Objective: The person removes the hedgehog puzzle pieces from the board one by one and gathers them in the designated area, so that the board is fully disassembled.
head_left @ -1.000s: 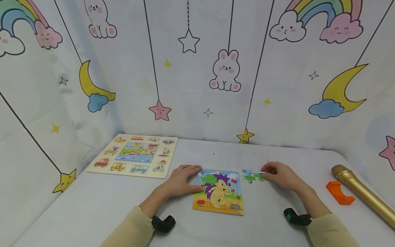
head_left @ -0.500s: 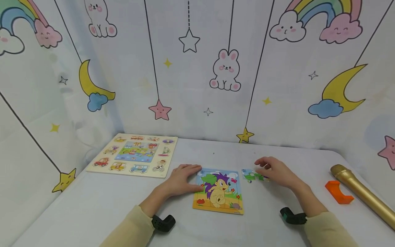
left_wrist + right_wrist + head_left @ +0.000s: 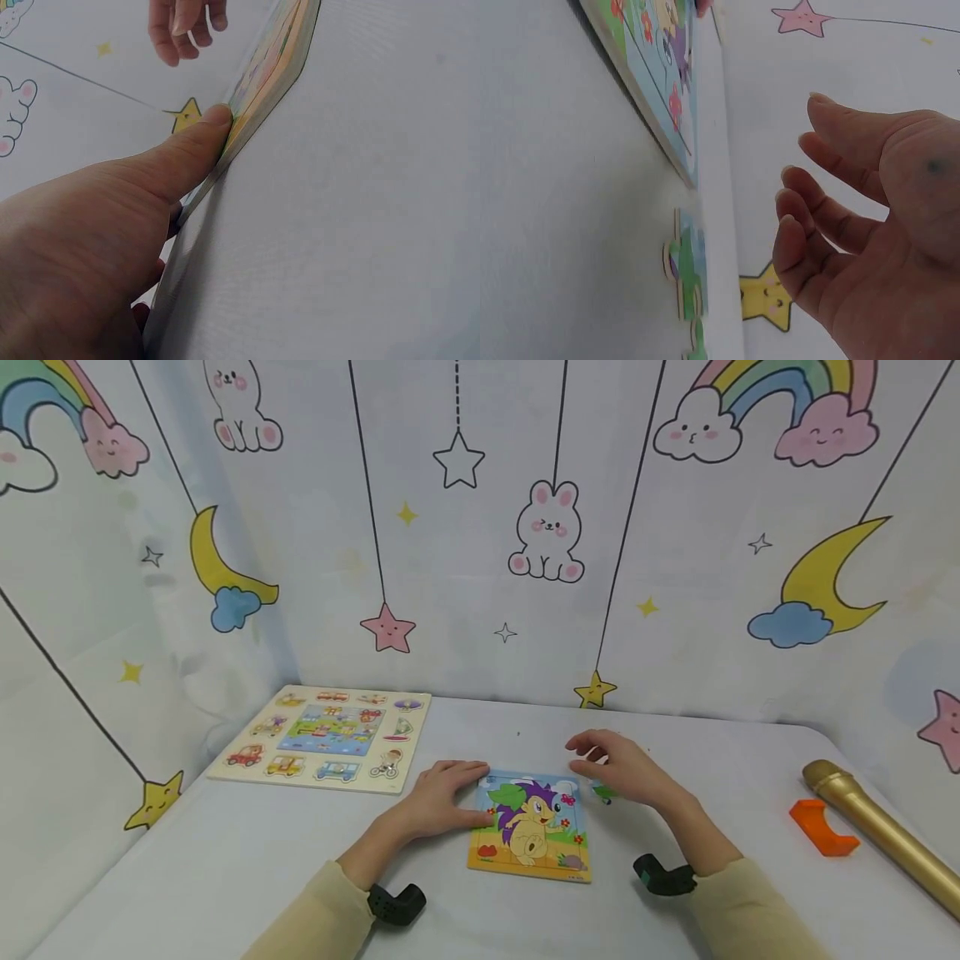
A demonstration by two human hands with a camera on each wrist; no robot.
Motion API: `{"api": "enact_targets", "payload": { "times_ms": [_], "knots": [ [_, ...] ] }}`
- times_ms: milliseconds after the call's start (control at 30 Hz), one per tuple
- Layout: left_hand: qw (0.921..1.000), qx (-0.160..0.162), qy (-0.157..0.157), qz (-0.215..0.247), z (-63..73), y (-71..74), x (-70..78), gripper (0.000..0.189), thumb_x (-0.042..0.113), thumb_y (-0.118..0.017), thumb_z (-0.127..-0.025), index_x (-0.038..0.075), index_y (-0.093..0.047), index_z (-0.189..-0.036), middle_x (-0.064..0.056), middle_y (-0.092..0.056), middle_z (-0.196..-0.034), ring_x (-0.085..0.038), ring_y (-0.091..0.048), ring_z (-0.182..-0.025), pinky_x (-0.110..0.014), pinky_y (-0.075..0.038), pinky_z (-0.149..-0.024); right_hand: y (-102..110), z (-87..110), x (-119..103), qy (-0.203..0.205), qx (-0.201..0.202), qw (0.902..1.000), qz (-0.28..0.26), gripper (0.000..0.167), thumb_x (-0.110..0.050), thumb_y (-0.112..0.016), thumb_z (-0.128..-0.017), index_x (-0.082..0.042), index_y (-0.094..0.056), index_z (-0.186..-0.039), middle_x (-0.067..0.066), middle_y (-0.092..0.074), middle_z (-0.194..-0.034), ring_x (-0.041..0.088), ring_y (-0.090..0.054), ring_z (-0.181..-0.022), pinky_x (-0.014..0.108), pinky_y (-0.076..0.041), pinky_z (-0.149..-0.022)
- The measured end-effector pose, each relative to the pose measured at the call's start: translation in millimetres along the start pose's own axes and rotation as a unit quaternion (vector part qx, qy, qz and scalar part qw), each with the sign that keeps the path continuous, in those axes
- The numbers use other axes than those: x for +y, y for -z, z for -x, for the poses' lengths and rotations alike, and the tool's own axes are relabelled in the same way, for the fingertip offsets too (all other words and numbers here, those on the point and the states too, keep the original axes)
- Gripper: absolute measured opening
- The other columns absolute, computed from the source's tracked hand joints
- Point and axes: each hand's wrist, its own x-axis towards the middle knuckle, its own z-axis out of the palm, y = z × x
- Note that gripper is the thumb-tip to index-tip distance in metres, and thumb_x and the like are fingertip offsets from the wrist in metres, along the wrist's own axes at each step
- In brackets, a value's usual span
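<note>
A wooden hedgehog jigsaw puzzle [image 3: 531, 827] lies flat in its frame on the table. At its left side my left hand [image 3: 438, 797] rests with fingers stretched toward the upper left corner. In the left wrist view, its thumb [image 3: 199, 146] presses on the puzzle's edge. My right hand [image 3: 618, 766] hovers past the puzzle's upper right corner, its fingers loosely bent with nothing between them. Loose puzzle pieces, one a blue and green piece [image 3: 691, 262], lie beside the puzzle below this hand, which hides most of them in the head view.
A larger wooden vehicle puzzle board [image 3: 262, 781] lies at the back left. On the right are an orange curved block [image 3: 821, 833] and a gold microphone [image 3: 885, 831]. A printed curtain [image 3: 450, 568] hangs behind the white table [image 3: 300, 860].
My right hand has let go of a loose puzzle piece and moved left, up to the framed puzzle's corner. My left hand has stayed in place.
</note>
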Motion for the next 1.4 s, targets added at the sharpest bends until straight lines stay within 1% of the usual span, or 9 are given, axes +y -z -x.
{"api": "enact_targets", "payload": {
  "times_ms": [167,333,600,767,900,1067,1133,1233,1400],
  "knots": [
    [1.0000,0.001,-0.005,-0.001,-0.6,-1.2,-1.0,0.077,0.051,-0.076,-0.085,0.018,-0.051,-0.150,-0.002,-0.045,-0.155,-0.033,-0.031,-0.143,-0.057,-0.022,-0.114,-15,-5.6,-12,0.001,-0.016,0.9998,-0.014,0.033,-0.019,-0.070,-0.097,0.000,-0.064,-0.122,0.014,-0.065,-0.116,0.023,-0.059,-0.099,0.034,-0.053,-0.081],
    [1.0000,0.000,0.000,-0.003,-1.5,-1.6,-3.7,0.078,0.053,-0.076,-0.085,0.019,-0.051,-0.150,-0.001,-0.045,-0.155,-0.032,-0.030,-0.143,-0.056,-0.021,-0.114,-30,-9.7,-18,0.006,-0.036,0.9991,-0.020,0.031,-0.019,-0.070,-0.097,-0.001,-0.064,-0.122,0.012,-0.065,-0.115,0.022,-0.060,-0.098,0.031,-0.054,-0.080],
    [1.0000,-0.001,0.004,0.001,-1.4,-1.0,-3.9,0.078,0.053,-0.076,-0.085,0.019,-0.050,-0.151,-0.001,-0.045,-0.155,-0.032,-0.030,-0.144,-0.056,-0.021,-0.115,-41,-11.0,-22,0.013,-0.064,0.9976,-0.020,0.032,-0.021,-0.072,-0.096,-0.004,-0.065,-0.122,0.003,-0.065,-0.107,0.018,-0.059,-0.093,0.027,-0.054,-0.078],
    [1.0000,-0.003,0.006,0.001,-0.7,-0.5,-1.5,0.079,0.053,-0.076,-0.085,0.018,-0.050,-0.151,-0.001,-0.045,-0.155,-0.033,-0.030,-0.144,-0.056,-0.020,-0.115,-42,-9.6,-22,0.004,-0.069,0.9976,-0.006,0.031,-0.021,-0.073,-0.095,-0.004,-0.066,-0.120,0.004,-0.064,-0.105,0.018,-0.058,-0.090,0.029,-0.054,-0.076],
    [1.0000,-0.001,0.002,0.001,-0.6,-0.7,-0.5,0.079,0.052,-0.077,-0.085,0.017,-0.051,-0.150,-0.002,-0.046,-0.154,-0.033,-0.031,-0.143,-0.057,-0.021,-0.114,-40,-7.0,-19,-0.029,-0.060,0.9977,0.006,0.031,-0.018,-0.077,-0.091,-0.005,-0.067,-0.117,0.003,-0.062,-0.103,0.017,-0.057,-0.087,0.030,-0.053,-0.075],
    [1.0000,0.000,-0.003,0.003,-1.7,-1.6,-0.4,0.078,0.051,-0.077,-0.085,0.016,-0.051,-0.150,-0.003,-0.046,-0.154,-0.033,-0.031,-0.143,-0.058,-0.021,-0.114,-38,-3.7,-16,-0.054,-0.064,0.9962,0.022,0.031,-0.017,-0.080,-0.088,-0.006,-0.068,-0.115,0.002,-0.060,-0.101,0.018,-0.054,-0.086,0.032,-0.053,-0.078],
    [1.0000,-0.001,-0.002,0.003,-1.9,-2.0,-0.2,0.078,0.051,-0.077,-0.085,0.017,-0.050,-0.151,-0.002,-0.045,-0.154,-0.033,-0.031,-0.143,-0.057,-0.021,-0.115,-37,-2.0,-15,-0.059,-0.067,0.9955,0.031,0.032,-0.019,-0.081,-0.087,-0.006,-0.068,-0.114,0.001,-0.059,-0.100,0.018,-0.054,-0.087,0.032,-0.052,-0.079],
    [1.0000,0.002,-0.006,0.004,-1.3,-2.4,0.2,0.078,0.051,-0.077,-0.085,0.015,-0.051,-0.150,-0.004,-0.046,-0.154,-0.034,-0.032,-0.143,-0.058,-0.021,-0.114,-35,-0.2,-14,-0.062,-0.071,0.9944,0.047,0.035,-0.023,-0.083,-0.085,-0.008,-0.069,-0.113,0.000,-0.058,-0.100,0.017,-0.053,-0.088,0.032,-0.052,-0.080],
    [1.0000,0.006,-0.005,-0.001,-0.5,-1.3,0.1,0.079,0.051,-0.077,-0.085,0.014,-0.051,-0.150,-0.004,-0.046,-0.154,-0.034,-0.032,-0.142,-0.059,-0.022,-0.113,-33,0.4,-12,-0.057,-0.073,0.9940,0.057,0.039,-0.027,-0.086,-0.082,-0.009,-0.069,-0.112,0.000,-0.057,-0.101,0.018,-0.052,-0.088,0.032,-0.052,-0.080]
  ]
}}
